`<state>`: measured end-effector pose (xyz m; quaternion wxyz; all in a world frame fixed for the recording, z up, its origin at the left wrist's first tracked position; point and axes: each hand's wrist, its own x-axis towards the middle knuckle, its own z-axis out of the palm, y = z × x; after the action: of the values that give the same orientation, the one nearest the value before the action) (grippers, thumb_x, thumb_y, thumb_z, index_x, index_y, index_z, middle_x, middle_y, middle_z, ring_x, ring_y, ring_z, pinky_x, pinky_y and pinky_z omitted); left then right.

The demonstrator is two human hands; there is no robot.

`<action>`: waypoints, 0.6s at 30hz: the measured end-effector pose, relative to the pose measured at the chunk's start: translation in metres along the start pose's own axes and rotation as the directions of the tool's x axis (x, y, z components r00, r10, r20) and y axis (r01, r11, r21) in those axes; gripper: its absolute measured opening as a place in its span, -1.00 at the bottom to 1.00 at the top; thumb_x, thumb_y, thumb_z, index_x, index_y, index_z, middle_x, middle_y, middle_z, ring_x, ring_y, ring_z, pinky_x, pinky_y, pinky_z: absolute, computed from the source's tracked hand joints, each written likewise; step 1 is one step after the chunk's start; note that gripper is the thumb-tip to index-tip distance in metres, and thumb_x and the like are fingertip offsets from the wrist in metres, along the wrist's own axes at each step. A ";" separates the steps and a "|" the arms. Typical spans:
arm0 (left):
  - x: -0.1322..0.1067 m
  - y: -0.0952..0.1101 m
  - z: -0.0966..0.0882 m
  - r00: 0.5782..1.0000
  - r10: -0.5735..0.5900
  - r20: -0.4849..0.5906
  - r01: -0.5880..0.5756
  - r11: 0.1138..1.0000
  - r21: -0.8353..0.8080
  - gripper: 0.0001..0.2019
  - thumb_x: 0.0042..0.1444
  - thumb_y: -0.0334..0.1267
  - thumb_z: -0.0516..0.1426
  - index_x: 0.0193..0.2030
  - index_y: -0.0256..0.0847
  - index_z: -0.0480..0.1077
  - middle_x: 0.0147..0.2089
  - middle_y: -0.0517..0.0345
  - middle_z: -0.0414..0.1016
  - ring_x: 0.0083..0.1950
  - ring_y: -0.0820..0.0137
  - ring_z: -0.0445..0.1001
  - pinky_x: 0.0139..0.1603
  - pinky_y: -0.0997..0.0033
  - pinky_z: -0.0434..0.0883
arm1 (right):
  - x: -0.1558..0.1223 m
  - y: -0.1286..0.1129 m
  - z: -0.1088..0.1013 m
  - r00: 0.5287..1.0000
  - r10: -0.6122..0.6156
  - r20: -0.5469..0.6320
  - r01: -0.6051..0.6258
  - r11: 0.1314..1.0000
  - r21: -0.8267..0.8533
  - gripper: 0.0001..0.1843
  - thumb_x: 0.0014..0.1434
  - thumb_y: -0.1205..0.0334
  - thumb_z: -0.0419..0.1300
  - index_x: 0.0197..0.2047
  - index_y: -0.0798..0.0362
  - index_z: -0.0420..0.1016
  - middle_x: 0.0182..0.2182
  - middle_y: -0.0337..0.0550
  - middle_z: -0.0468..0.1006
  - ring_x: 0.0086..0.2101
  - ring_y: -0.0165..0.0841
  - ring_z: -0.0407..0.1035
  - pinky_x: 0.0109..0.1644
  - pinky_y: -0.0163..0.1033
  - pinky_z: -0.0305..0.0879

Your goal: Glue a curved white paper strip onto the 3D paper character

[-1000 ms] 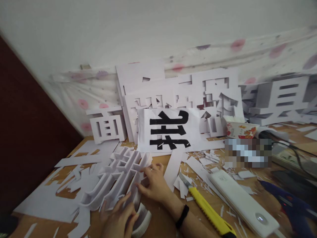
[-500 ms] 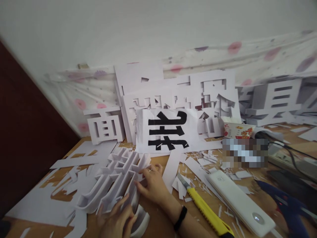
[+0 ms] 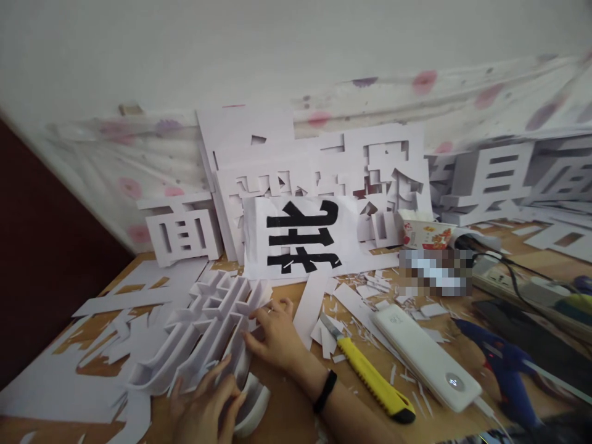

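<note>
View swung right; scraps litter wooden table (image 3: 296, 419).

The built-up paper character (image 3: 203, 333) lies on the table (image 3: 296, 407), the left hand (image 3: 203, 410) at its near end and the right hand (image 3: 275, 333) on its right side. Right of that hand lie the utility knife (image 3: 370, 379), then the power bank (image 3: 425, 357); the printed sheet (image 3: 300, 237) leans behind.

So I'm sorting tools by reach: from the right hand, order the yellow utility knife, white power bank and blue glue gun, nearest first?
From the right hand:
1. yellow utility knife, just to its right.
2. white power bank, right of the knife.
3. blue glue gun, farthest right.
</note>
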<state>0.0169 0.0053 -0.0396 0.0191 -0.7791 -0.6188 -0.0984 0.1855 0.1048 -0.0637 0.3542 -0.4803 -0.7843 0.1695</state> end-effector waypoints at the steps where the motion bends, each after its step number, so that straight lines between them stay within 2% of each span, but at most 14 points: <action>1: -0.001 0.000 0.001 1.000 0.008 -0.015 -0.008 1.000 0.001 -0.69 0.26 -0.29 -0.03 -0.37 -0.02 0.51 0.18 0.10 0.57 0.12 0.09 0.57 0.28 -0.42 0.20 | 0.000 0.000 0.000 1.000 -0.001 -0.005 0.001 1.000 0.002 -0.68 0.22 0.03 0.28 -0.06 0.07 0.52 -0.19 -0.02 0.63 0.00 -0.10 0.37 0.21 0.16 -0.09; 4: -0.002 -0.002 0.005 0.999 0.014 -0.052 -0.013 1.000 0.003 -0.70 0.26 -0.28 -0.03 -0.36 -0.02 0.50 0.16 0.08 0.58 0.16 0.08 0.54 0.27 -0.41 0.20 | 0.000 0.000 0.000 1.000 -0.014 -0.022 0.014 1.000 0.002 -0.67 0.23 0.02 0.28 -0.05 0.07 0.52 -0.21 -0.02 0.63 0.00 -0.11 0.37 0.20 0.14 -0.09; 12: -0.001 -0.014 0.013 0.998 0.022 -0.063 -0.023 1.000 -0.017 -0.74 0.24 -0.18 0.00 -0.37 -0.01 0.48 0.17 0.13 0.58 0.10 0.08 0.57 0.24 -0.45 0.19 | -0.001 0.000 0.001 1.000 -0.003 -0.026 0.003 1.000 0.001 -0.66 0.21 0.02 0.31 -0.05 0.06 0.52 -0.24 -0.05 0.62 -0.04 -0.12 0.38 0.18 0.12 -0.07; 15: 0.001 -0.023 0.016 0.998 0.062 -0.025 -0.063 0.998 -0.021 -0.75 0.25 -0.13 0.01 -0.34 0.02 0.50 0.17 0.17 0.58 0.11 0.06 0.57 0.18 -0.44 0.24 | -0.001 -0.001 0.000 1.000 -0.003 -0.018 0.003 1.000 -0.001 -0.66 0.22 0.01 0.30 -0.05 0.07 0.52 -0.24 -0.04 0.62 -0.04 -0.12 0.38 0.18 0.12 -0.07; 18: 0.002 -0.025 0.019 0.998 0.066 -0.008 -0.066 0.998 -0.009 -0.76 0.23 -0.12 0.03 -0.32 0.02 0.51 0.17 0.14 0.58 0.12 0.07 0.56 0.19 -0.40 0.25 | -0.001 -0.001 -0.002 1.000 -0.004 0.000 0.004 1.000 -0.018 -0.67 0.25 0.01 0.28 -0.05 0.07 0.51 -0.23 -0.03 0.62 -0.04 -0.11 0.38 0.17 0.12 -0.06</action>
<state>-0.0049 0.0158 -0.0603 0.0213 -0.7987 -0.5923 -0.1037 0.1866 0.1033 -0.0621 0.3504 -0.4818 -0.7868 0.1616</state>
